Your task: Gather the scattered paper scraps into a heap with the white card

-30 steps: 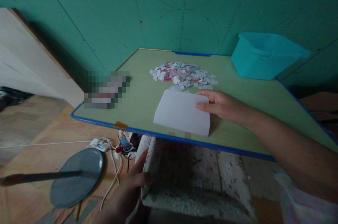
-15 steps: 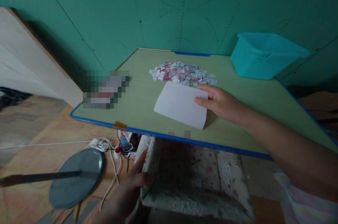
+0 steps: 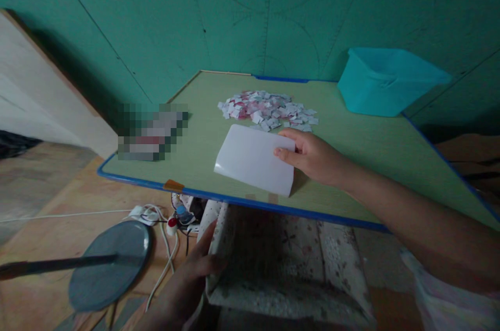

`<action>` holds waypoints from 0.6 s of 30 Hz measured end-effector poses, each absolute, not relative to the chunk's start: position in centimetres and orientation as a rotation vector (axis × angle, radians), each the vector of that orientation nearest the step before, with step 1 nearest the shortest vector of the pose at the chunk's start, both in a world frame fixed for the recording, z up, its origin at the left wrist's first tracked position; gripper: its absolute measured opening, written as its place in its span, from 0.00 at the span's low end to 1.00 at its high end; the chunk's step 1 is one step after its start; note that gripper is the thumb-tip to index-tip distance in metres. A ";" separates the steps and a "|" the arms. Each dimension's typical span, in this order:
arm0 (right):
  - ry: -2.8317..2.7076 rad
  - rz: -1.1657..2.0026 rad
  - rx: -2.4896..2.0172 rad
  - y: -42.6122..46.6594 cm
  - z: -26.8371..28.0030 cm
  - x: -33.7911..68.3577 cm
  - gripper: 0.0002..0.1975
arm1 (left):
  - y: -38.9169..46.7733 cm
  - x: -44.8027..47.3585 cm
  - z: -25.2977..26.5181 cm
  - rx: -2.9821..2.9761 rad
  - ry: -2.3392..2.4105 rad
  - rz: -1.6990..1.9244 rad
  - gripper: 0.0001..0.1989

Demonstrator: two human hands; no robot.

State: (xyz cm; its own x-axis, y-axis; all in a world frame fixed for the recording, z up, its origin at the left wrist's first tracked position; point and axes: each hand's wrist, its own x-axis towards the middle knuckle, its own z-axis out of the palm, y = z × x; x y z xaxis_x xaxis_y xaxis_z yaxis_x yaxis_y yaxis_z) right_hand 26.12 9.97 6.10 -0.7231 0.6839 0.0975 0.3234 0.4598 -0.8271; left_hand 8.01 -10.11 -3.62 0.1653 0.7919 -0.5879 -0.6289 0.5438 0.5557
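Observation:
Between the thumb and fingers of my right hand (image 3: pixel 307 154) is the right edge of a white sheet of paper (image 3: pixel 255 159), slightly bent, low over the table. Just behind the sheet lies a pile of small cut paper pieces (image 3: pixel 269 107), white with some pink. My left hand (image 3: pixel 197 268) is closed on the left rim of a fabric-covered box (image 3: pixel 289 258) with a floral print, below the table's front edge. Its fingertips are partly hidden behind the box wall. The inside of the box is dark.
The pale green table (image 3: pixel 351 164) has a blue edge and stands against a green wall. A turquoise bin (image 3: pixel 385 86) sits at its back right, and a blurred-out flat item (image 3: pixel 152 136) at its left. A round grey stool (image 3: pixel 109 268), cables and a power strip are at lower left.
My right hand has moved the white sheet a little left and toward the table's front edge, showing more of the paper pieces. My left hand keeps its grip on the box.

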 end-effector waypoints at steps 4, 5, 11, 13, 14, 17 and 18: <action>-2.298 1.195 -0.844 9.9 6.0 26.2 0.09 | -10.6 8.9 -2.4 0.228 1.054 1.155 0.34; -2.297 1.210 -0.843 9.9 6.0 26.2 0.09 | -10.7 9.1 -2.1 0.244 1.064 1.161 0.35; -2.286 1.256 -0.843 9.7 6.2 26.2 0.09 | -10.8 8.6 -3.0 0.244 1.059 1.122 0.37; -2.283 1.281 -0.838 9.6 6.2 26.1 0.09 | -10.6 7.8 -4.3 0.233 1.016 1.073 0.37; -2.277 1.299 -0.835 9.6 6.2 26.1 0.09 | -10.6 7.4 -4.8 0.243 1.004 1.027 0.39; -2.265 1.341 -0.831 9.4 6.3 26.0 0.08 | -10.5 7.0 -5.2 0.263 0.994 1.036 0.37; -2.262 1.356 -0.829 9.3 6.4 26.0 0.08 | -10.5 7.2 -4.8 0.266 0.980 1.046 0.36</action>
